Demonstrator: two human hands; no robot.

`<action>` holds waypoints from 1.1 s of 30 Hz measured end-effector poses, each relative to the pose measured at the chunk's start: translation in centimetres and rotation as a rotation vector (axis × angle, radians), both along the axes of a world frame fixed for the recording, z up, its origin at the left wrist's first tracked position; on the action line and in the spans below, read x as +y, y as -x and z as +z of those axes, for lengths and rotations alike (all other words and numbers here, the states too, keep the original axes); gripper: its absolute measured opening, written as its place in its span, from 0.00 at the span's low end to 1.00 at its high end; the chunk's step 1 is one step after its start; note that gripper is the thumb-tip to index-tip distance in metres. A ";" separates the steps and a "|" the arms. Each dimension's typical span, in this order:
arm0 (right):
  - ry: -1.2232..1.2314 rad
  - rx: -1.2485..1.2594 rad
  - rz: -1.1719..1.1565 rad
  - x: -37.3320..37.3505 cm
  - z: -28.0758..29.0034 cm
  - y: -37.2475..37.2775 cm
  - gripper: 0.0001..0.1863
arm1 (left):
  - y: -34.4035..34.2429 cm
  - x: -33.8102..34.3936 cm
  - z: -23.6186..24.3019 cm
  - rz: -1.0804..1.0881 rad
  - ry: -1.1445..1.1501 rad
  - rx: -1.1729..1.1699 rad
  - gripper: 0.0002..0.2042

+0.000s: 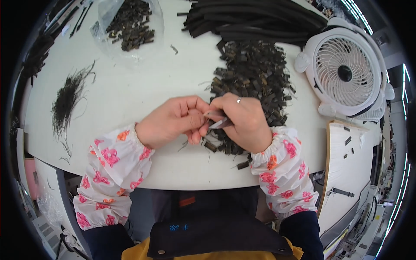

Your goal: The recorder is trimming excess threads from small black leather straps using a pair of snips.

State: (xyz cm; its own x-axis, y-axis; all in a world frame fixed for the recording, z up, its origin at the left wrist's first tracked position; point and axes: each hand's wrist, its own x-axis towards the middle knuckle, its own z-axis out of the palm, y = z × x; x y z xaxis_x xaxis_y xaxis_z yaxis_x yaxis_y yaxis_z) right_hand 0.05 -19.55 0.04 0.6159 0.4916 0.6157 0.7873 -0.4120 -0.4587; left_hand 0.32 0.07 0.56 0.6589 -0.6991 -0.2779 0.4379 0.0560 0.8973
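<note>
Above a white worktop (130, 95), the left hand (171, 121) pinches a small dark strap piece (212, 114) while the right hand (245, 121), closed on a metal tool (221, 123), likely trims it, calling for a steady cut, beside a pile of dark pieces (255, 78).

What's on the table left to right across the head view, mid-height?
Tangle of dark threads → left hand → right hand, both pinching a small dark piece → white desk fan.
</note>
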 end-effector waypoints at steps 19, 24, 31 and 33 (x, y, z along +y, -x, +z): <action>0.016 -0.067 -0.326 0.5 0.8 0.3 0.16 | 0.4 -0.1 0.1 0.457 0.040 -0.067 0.09; 0.118 -0.148 -0.331 0.8 0.4 0.4 0.17 | 0.7 -0.6 0.0 0.474 0.020 -0.042 0.09; 0.141 -0.251 -0.324 1.2 1.0 0.6 0.17 | 1.2 -1.1 0.2 0.465 0.003 -0.048 0.07; 0.201 -0.205 -0.351 1.1 1.0 0.9 0.16 | 1.2 -0.9 -0.1 0.456 -0.012 -0.067 0.07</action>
State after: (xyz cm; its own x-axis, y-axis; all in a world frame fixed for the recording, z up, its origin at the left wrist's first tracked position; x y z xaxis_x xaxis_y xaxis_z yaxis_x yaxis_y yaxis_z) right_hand -0.89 -18.42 1.02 0.6418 0.3968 0.6562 0.6501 -0.7355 -0.1910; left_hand -0.90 -0.88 0.50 0.9152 -0.3308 -0.2304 0.3120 0.2192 0.9245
